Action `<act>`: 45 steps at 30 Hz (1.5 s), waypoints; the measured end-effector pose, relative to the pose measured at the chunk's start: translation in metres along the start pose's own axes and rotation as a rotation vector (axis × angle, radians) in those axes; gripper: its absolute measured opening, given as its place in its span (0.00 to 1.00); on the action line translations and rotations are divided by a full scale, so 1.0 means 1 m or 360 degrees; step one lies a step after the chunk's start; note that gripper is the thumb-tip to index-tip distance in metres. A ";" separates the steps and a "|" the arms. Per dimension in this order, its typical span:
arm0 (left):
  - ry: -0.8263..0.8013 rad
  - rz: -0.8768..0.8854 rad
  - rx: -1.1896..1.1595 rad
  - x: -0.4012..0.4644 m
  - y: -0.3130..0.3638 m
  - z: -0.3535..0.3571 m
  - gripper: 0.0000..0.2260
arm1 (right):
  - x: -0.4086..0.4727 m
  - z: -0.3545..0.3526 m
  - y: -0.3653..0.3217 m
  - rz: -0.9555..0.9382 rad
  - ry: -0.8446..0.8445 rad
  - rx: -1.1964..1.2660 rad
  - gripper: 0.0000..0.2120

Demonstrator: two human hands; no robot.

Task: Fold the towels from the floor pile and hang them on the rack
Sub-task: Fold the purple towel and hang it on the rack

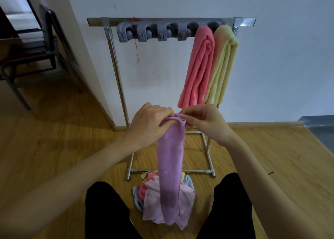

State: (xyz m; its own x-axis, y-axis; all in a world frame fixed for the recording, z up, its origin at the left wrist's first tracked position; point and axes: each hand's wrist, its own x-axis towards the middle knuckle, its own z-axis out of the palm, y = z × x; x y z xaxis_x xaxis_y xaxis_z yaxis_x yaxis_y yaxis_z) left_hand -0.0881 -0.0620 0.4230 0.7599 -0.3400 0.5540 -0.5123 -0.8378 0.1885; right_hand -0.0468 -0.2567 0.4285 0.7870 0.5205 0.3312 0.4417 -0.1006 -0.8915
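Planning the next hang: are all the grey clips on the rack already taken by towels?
No: only the pink towel and yellow towel hang at the right end; four grey clips stand free.

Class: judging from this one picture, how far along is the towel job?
Done: a pink towel and a yellow towel hang on the rack. In hand: left hand and right hand grip a purple towel. Left: the floor pile.

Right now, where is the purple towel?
In the head view the purple towel hangs at centre, its top gripped by the left hand and right hand, in front of the rack and over the floor pile.
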 end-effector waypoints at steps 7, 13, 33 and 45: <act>0.0203 -0.0137 -0.0024 0.015 0.005 0.001 0.09 | -0.004 0.003 0.004 -0.0125 0.0170 -0.0002 0.14; 0.0283 -0.0012 -0.0049 0.036 0.011 -0.014 0.15 | 0.007 0.000 0.001 -0.0284 0.0470 -0.0117 0.11; -0.0448 -0.1577 -0.1383 -0.077 -0.047 0.127 0.12 | 0.046 0.024 0.007 0.0195 0.0762 0.0593 0.10; -0.0157 -0.1626 -0.1691 -0.073 -0.064 0.122 0.12 | -0.018 -0.007 0.092 0.0864 0.1737 0.0780 0.11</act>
State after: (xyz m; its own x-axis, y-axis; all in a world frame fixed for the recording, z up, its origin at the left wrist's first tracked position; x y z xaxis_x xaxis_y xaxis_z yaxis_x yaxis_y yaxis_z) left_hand -0.0618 -0.0359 0.2716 0.9648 0.1285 -0.2295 0.2366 -0.0426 0.9707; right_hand -0.0170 -0.2813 0.3425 0.8568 -0.4610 -0.2311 -0.0587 0.3581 -0.9318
